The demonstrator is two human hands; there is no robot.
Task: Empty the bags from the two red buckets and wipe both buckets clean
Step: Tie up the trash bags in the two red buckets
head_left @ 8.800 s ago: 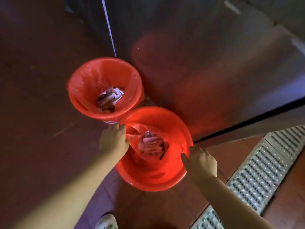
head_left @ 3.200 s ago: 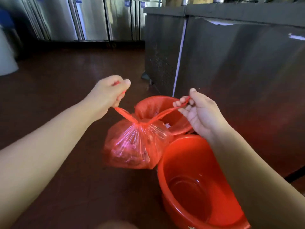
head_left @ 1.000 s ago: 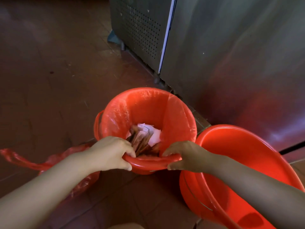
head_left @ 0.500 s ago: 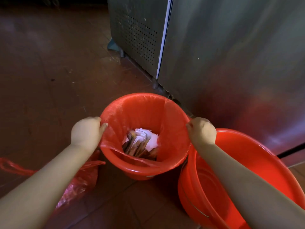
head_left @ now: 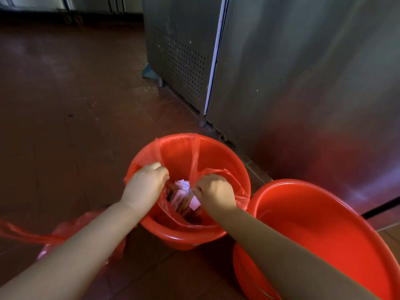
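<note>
Steel cabinet (head_left: 303, 94) beyond hands, floor (head_left: 65, 105) under all. Big bucket (head_left: 324, 234) just right of right forearm, no bag inside. Small bucket (head_left: 216, 161) under both hands, touching or nearly touching big bucket. Tied bag (head_left: 65, 234) on floor, left of and partly under left forearm. Liner (head_left: 197, 161) in small bucket, half off rim, bunched inward. Left hand (head_left: 145, 187) curled, gripping liner's left edge. Right hand (head_left: 216, 193) curled, pinching liner's right edge. Rubbish (head_left: 184, 195) between hands, inside liner.
</note>
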